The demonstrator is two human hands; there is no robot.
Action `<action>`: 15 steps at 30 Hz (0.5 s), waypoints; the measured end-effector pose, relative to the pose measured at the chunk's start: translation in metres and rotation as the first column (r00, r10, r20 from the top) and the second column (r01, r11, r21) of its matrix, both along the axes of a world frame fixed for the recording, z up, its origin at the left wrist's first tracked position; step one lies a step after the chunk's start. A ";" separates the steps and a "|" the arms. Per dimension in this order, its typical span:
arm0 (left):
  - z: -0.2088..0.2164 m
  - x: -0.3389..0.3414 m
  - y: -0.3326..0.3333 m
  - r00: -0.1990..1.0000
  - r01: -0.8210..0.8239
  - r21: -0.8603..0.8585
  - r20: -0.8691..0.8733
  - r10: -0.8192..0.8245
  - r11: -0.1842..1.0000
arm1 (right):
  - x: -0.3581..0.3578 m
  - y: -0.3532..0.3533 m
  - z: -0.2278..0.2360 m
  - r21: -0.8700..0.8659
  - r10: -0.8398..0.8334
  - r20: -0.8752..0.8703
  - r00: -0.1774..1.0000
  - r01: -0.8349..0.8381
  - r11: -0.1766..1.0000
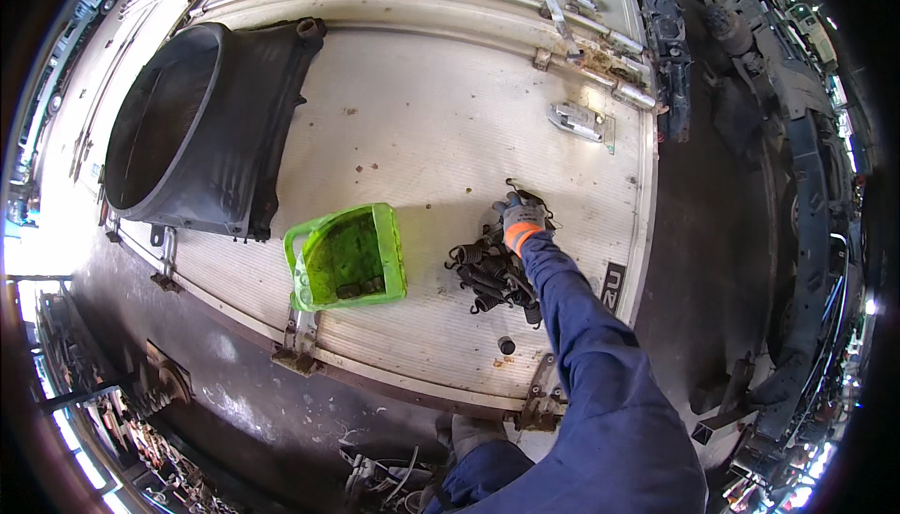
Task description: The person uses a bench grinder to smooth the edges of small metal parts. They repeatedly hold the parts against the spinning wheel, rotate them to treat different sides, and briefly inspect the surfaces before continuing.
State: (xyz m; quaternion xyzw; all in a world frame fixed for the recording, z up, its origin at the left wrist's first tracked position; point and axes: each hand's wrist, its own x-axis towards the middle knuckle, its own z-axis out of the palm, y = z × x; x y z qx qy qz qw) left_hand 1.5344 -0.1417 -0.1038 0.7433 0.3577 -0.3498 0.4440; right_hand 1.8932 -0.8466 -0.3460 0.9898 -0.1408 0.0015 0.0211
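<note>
My right hand, in a grey glove with an orange cuff, reaches to the far side of a pile of dark coil springs with hooked ends. Its fingers are curled round a spring whose hook sticks out beyond the hand; the glove hides part of the grip. Left of the pile stands a bright green cut-open plastic container, dirty inside, with a few dark small blocks at its bottom. A small dark round cap lies near the pile. My left hand is out of sight.
A white ribbed panel with metal bars and latches serves as the work surface. On its left sits a large black fan shroud. A metal latch plate is at the far right. Vehicle frame parts stand beyond the right edge.
</note>
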 end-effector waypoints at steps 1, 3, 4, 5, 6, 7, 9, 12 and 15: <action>-0.002 0.011 -0.006 0.998 -0.046 -0.008 -0.033 0.045 0.999 | 0.005 -0.013 -0.003 0.091 0.009 -0.123 0.992 0.003 0.996; -0.001 0.000 -0.031 0.988 -0.144 -0.015 -0.066 0.143 0.989 | 0.024 -0.019 -0.002 0.199 0.130 -0.252 0.959 -0.081 0.977; -0.002 0.004 -0.037 0.984 -0.163 -0.028 -0.075 0.161 0.986 | 0.023 -0.026 -0.001 0.206 0.179 -0.268 0.947 -0.125 0.971; -0.002 0.015 -0.041 0.982 -0.174 -0.043 -0.082 0.170 0.984 | 0.021 -0.031 0.004 0.214 0.215 -0.279 0.936 -0.157 0.964; -0.004 0.025 -0.044 0.980 -0.184 -0.061 -0.091 0.178 0.981 | 0.010 -0.034 0.010 0.576 0.027 -0.188 0.982 0.088 0.813; -0.006 0.034 -0.047 0.978 -0.191 -0.081 -0.103 0.182 0.978 | -0.002 -0.035 0.016 0.851 -0.211 -0.112 0.971 0.204 0.485; -0.006 0.047 -0.058 0.969 -0.229 -0.131 -0.123 0.213 0.965 | -0.043 -0.018 0.047 0.809 -0.304 0.200 0.932 0.018 0.587; -0.010 0.058 -0.093 0.947 -0.308 -0.234 -0.165 0.275 0.922 | -0.106 0.010 0.095 0.941 -0.159 -0.158 0.974 0.198 0.274; -0.037 0.084 -0.132 0.988 -0.123 -0.321 -0.130 0.086 0.939 | -0.185 0.076 0.113 0.757 -0.108 -0.424 0.899 0.417 0.502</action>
